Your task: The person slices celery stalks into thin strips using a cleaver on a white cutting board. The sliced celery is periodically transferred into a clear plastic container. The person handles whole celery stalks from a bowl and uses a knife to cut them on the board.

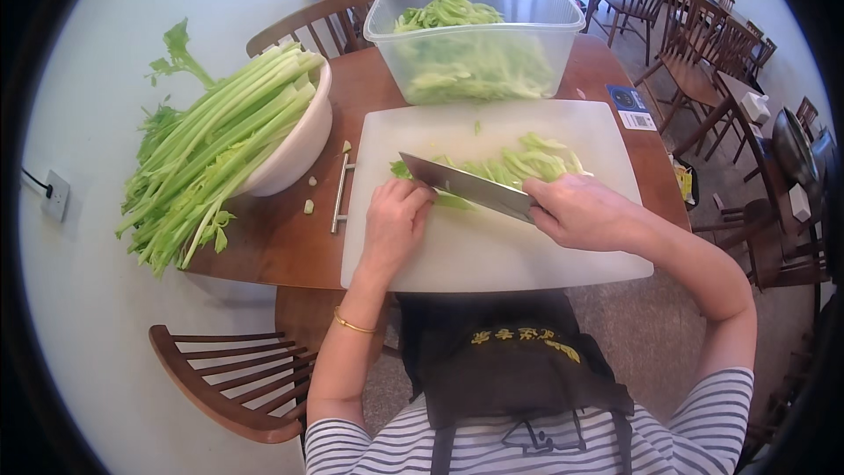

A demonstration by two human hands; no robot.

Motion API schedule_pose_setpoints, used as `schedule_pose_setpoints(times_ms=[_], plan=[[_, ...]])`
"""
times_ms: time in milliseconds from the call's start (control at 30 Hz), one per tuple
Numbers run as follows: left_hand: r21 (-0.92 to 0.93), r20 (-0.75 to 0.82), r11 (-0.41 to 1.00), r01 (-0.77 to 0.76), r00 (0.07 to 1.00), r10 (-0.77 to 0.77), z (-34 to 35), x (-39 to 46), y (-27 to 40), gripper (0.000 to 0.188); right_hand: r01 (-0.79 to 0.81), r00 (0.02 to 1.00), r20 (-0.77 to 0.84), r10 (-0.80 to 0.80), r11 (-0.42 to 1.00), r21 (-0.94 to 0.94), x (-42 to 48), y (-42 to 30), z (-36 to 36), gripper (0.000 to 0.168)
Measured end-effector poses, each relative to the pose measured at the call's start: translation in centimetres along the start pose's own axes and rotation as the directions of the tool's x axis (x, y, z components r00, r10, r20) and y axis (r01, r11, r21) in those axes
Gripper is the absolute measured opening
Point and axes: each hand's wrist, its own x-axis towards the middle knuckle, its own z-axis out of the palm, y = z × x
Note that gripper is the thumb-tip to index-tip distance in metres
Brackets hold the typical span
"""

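On a white plastic cutting board [488, 257], my right hand [580, 211] grips a broad-bladed kitchen cleaver [471, 186], its blade slanting up to the left. My left hand [395, 211] rests with bent fingers on a green celery piece [455, 201] beside the blade; the fingertips are partly hidden. Sliced celery [541, 158] lies on the board behind the blade. A clear plastic tub [567, 26] behind the board holds much cut celery [461, 66]. To the left, long celery stalks [231, 125] lie across a white bowl [313, 132].
The board lies on a wooden table [283, 251]. A metal handle [340, 194] and small celery scraps [308, 206] are at its left. A printed card [631, 107] is at the right. Wooden chairs [231, 382] stand at the near left and beyond the table, beside a white wall.
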Motion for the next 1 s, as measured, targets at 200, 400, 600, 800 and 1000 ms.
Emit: schedule_pose_setpoints(times_ms=[200,400,600,800,1000], plan=[[-0.030,0.111,0.996,0.084,0.991,-0.080,-1.4,-0.4,0.7,0.021,0.015,0.999,-0.034,-0.014,0.999,0.033,1.3,0.6,-0.1,0.017],[-0.190,0.226,0.812,0.552,0.829,-0.511,-3.1,-2.0,-0.5,0.019,0.046,0.997,-0.057,-0.043,0.998,0.039,2.6,1.0,0.5,0.018],[-0.209,0.373,0.702,0.681,0.719,-0.587,-3.5,-0.5,-2.0,0.022,0.055,0.994,-0.091,-0.052,0.998,0.041,0.1,0.8,-1.0,0.017],[-0.055,0.411,0.745,0.665,0.695,-0.590,-3.1,0.3,-3.6,0.022,0.083,0.996,-0.022,-0.085,0.994,-0.074,-0.9,0.1,0.6,0.015],[0.008,0.514,0.682,0.732,0.582,-0.631,-4.2,2.4,-3.1,0.018,0.081,0.997,0.026,-0.078,0.985,-0.153,0.1,-0.2,1.3,0.011]])
